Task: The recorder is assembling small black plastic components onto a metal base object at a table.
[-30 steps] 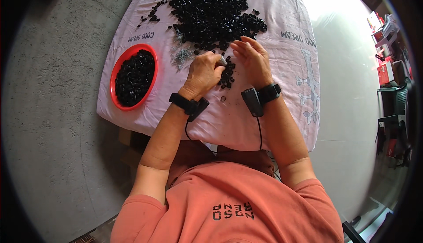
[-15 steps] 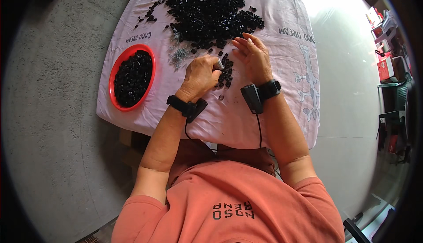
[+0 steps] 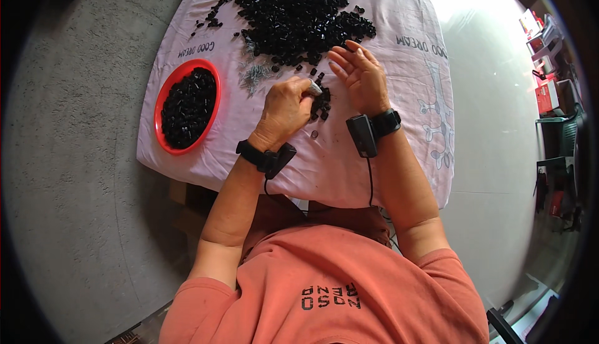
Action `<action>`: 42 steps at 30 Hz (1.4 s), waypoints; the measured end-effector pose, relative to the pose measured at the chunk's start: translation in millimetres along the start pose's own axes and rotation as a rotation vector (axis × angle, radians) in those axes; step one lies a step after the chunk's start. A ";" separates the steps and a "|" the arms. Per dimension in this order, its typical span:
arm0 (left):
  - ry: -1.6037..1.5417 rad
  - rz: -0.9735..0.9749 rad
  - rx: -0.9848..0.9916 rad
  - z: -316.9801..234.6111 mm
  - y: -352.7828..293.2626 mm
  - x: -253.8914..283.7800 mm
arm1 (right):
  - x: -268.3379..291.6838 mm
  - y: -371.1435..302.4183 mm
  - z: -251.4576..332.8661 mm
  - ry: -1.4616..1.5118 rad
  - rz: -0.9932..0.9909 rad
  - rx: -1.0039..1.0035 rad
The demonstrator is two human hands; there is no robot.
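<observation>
My left hand [image 3: 284,107] is closed over the table, thumb and fingers pressed together beside a small group of shiny black pieces [image 3: 321,103]. At its index fingertip shows something grey-white [image 3: 314,88], like a wrapping; what the pinch holds, if anything, is hidden. My right hand [image 3: 364,82] is open, palm turned toward the left, fingers stretched out, just right of the small group. Beyond both hands spreads a large heap of small black pieces [image 3: 293,13]. A red oval basin [image 3: 218,103] at the left is filled with black pieces [image 3: 187,110].
A pale pink printed cloth [image 3: 299,175] covers the table. Grey-white scraps or threads [image 3: 254,77] lie left of the heap's near edge. One small clear piece [image 3: 314,134] rests nearer me. At the far right are a green chair [image 3: 558,138] and red boxes [image 3: 546,97].
My right hand has shifted slightly up and to the right, away from the small group. My left hand stays closed beside the small group, barely moved.
</observation>
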State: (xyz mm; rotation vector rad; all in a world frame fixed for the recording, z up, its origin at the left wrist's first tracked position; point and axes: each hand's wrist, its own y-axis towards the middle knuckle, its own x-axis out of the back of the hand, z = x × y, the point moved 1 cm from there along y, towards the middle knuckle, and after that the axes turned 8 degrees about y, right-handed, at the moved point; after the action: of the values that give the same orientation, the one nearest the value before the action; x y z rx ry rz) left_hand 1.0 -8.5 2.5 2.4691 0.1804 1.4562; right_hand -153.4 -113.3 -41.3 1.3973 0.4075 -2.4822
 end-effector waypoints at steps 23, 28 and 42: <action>0.169 0.195 0.190 -9.0 15.0 -11.0 | 0.8 1.1 1.4 -0.093 -0.028 0.068; 0.225 0.225 0.168 -10.7 17.1 -9.1 | -1.0 -1.8 -1.1 -0.199 0.009 0.075; -0.127 -0.020 0.139 -5.2 23.5 19.6 | -12.4 -14.7 -5.4 -0.480 0.262 -0.189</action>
State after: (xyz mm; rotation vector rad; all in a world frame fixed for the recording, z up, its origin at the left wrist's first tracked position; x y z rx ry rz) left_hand 5.4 -25.4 28.2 2.6518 0.2888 1.3148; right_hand -148.3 -96.6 -31.6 0.6977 0.3187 -2.3801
